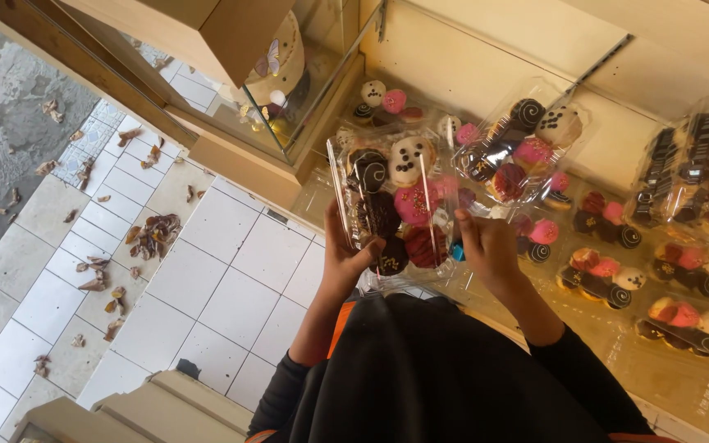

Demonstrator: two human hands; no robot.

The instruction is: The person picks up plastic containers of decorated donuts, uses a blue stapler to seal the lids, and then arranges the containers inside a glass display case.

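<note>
Both my hands hold one clear plastic box of doughnuts (395,201) over the edge of a glass shelf. The box carries chocolate, pink and white iced doughnuts. My left hand (345,256) grips its left side with the thumb over the lid. My right hand (486,246) holds its right side. A second clear box of doughnuts (519,148) leans just behind it to the right.
Several loose iced doughnuts (609,275) lie in rows on the glass shelf (683,385) at right, with another clear box (699,172) at far right. A cake (276,61) stands in a glass case behind. White tiled floor (207,295) with dry leaves lies at left.
</note>
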